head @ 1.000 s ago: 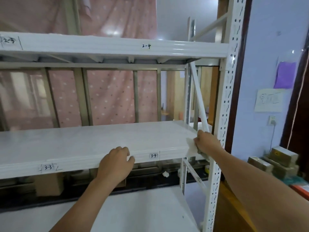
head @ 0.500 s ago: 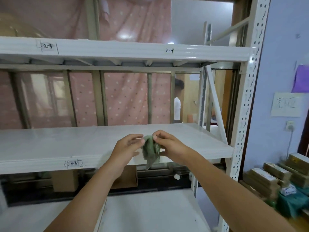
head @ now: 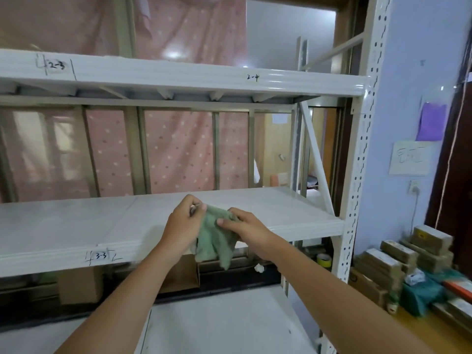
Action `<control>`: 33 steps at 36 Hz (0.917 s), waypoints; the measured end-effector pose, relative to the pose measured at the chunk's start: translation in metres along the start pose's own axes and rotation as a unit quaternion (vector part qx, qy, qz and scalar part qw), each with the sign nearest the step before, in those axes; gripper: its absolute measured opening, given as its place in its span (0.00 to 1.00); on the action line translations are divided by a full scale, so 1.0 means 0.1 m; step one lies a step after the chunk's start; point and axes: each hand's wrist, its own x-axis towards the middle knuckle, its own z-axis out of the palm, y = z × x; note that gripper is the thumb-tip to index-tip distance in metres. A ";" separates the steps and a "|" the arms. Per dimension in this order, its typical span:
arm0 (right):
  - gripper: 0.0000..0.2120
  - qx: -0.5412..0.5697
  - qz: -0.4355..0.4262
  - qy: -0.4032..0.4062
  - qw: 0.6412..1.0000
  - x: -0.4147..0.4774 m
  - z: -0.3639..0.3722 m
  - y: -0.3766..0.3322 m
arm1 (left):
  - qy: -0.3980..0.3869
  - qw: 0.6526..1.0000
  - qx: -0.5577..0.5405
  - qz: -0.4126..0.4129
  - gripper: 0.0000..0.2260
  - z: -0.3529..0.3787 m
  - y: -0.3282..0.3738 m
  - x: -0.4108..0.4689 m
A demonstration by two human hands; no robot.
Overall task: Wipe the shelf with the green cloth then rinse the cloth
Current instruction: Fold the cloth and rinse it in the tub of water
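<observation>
Fingers [head: 201,207] of the left hand [head: 182,223] pinched the upper edge of the green cloth [head: 214,242]. The right hand [head: 246,227] gripped the same bunch from the other side, thumb on top. Both hands were closed on the cloth. It was held in the air before the front lip of the middle shelf [head: 76,226], its lower part hanging below the lip and apparently clear of the board. Handwritten label 3-3 [head: 101,256] sat to its left.

Judgement: the step in hand looked like re-gathering the cloth between passes. To do it well, the person should open the bunch, turn a cleaner face outward and fold it into a flat pad one palm can cover, since loose tails would drag and streak. The pad should then go flat on the board and move in overlapping strokes toward the front edge. Rinse not yet begun; no water in view.

Against half a second before: the cloth was spread wider and hung lower. One second before, the right hand had pressed it at the shelf's right end by the upright [head: 358,175], and the left hand had rested on the front lip.
</observation>
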 end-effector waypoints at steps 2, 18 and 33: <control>0.09 0.014 0.007 -0.001 1.000 -0.03 -0.04 -0.02 | 0.007 0.999 -0.033 -0.015 0.09 0.01 -0.04 -0.01; 0.14 0.114 0.022 0.109 0.987 0.12 0.04 -0.11 | -0.004 0.946 -0.306 -0.109 0.08 -0.09 -0.11 0.03; 0.05 0.069 0.032 0.195 0.978 0.04 0.11 0.01 | 0.001 0.933 -0.327 -0.149 0.12 -0.07 -0.31 0.10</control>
